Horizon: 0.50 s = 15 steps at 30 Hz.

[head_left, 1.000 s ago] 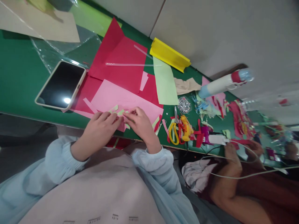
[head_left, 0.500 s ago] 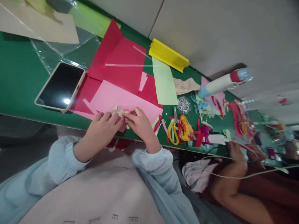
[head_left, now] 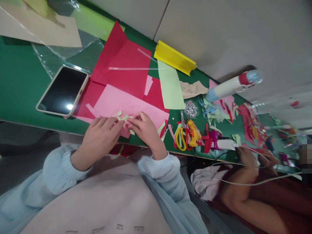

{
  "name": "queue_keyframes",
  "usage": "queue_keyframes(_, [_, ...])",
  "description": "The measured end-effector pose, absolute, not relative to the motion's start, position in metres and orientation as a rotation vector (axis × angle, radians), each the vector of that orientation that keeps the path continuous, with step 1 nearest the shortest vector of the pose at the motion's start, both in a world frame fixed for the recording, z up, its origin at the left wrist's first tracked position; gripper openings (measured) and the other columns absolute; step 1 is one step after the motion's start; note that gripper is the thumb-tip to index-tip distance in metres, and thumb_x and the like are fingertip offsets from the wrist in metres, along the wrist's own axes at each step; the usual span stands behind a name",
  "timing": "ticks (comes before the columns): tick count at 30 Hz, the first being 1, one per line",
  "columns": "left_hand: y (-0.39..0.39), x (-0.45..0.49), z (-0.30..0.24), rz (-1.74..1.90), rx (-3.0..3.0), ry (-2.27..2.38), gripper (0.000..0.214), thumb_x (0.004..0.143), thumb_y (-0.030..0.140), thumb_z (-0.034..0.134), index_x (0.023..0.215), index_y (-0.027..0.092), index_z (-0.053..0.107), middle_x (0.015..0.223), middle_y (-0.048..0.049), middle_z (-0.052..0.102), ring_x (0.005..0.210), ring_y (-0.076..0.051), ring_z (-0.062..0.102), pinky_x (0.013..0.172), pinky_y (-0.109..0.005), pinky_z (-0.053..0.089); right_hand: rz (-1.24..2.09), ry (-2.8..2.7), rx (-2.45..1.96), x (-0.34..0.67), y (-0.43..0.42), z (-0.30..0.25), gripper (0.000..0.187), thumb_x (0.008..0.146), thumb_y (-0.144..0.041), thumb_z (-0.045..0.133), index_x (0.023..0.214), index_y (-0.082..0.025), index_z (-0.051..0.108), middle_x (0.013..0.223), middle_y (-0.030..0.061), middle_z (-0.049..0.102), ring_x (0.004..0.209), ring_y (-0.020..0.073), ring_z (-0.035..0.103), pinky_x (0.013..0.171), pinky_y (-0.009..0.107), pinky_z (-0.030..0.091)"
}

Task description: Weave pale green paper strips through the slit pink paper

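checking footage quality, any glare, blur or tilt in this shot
head view: bright glare spot on the phone screen; green table runs tilted across the frame; left hand and right hand look sharp; far-right clutter is smeared, with a pixelated block at the edge

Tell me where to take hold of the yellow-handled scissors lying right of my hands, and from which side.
Grip the yellow handle loops, coming in from the near edge of the table. The scissors lie flat, loops toward you, blades pointing away toward the wall. Other tools crowd their right side, so reach in from their left.
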<state>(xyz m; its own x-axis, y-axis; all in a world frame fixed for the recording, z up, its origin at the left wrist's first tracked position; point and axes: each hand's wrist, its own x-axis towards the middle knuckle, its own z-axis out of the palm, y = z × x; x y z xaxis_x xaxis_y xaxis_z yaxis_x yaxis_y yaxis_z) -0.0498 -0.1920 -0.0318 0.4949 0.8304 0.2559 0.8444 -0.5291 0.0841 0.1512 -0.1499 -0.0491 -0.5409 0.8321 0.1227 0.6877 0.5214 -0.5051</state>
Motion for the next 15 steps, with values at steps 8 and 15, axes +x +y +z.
queue_keyframes(8, [-0.197, -0.062, -0.03, -0.551, -2.593, -1.822, 0.024, 0.094, 0.034, 0.048, 0.085, 0.018, 0.063, 0.082, -0.0051, 0.071, 0.072, -0.02, 0.065, 0.061, -0.031, 0.045, 0.555, -2.413, -1.275, 0.151, -0.149, -0.049, 0.028, 0.091, -0.034, 0.058, 0.114, -0.023, 0.069, 0.102, 0.0086, 0.054, 0.098, 0.0205, 0.054, 0.09, 0.035, 0.048])
queue_keyframes(15, [-0.204, -0.069, -0.023, -0.414, -2.943, -1.822, 0.023, 0.091, 0.026, 0.049, 0.084, 0.022, 0.07, 0.084, -0.0013, 0.074, 0.072, -0.018, 0.067, 0.061, -0.029, 0.045, 0.578, -2.399, -1.274, 0.15, -0.149, -0.05, 0.028, 0.091, -0.034, 0.058, 0.114, -0.023, 0.069, 0.102, 0.0083, 0.055, 0.096, 0.0199, 0.055, 0.089, 0.035, 0.048])
